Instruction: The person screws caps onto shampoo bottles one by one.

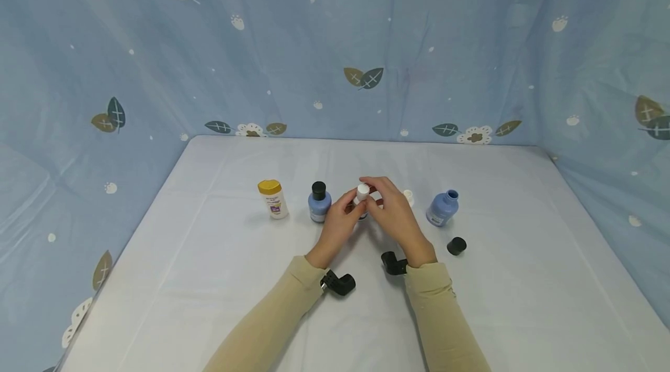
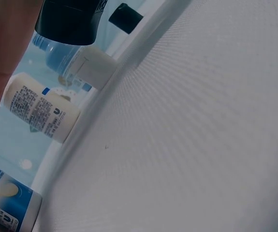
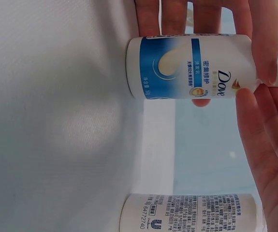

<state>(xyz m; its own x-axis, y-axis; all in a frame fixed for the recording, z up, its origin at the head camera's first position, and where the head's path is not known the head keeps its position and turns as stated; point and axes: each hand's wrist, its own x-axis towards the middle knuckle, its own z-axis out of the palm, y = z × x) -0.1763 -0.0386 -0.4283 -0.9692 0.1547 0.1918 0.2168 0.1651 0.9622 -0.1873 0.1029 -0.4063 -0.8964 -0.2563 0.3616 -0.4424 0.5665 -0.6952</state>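
Both hands meet at a small white-and-blue Dove shampoo bottle [image 3: 177,67] standing upright near the middle of the table. My left hand [image 1: 340,225] grips its body, several fingers wrapped behind it in the right wrist view. With thumb and fingers, my right hand [image 1: 394,215] pinches the top, at the white cap [image 1: 363,189]. Just right of it, partly hidden by the right hand, stands another white bottle [image 2: 44,108] with a printed label. Left of the hands is a blue bottle [image 1: 319,208] with a black cap.
A white bottle with a yellow cap [image 1: 273,200] stands at the left. To the right, a blue bottle [image 1: 442,208] stands uncapped, with a loose black cap [image 1: 456,246] nearer the front. A patterned blue cloth [image 1: 314,40] hangs behind the white table [image 1: 209,279].
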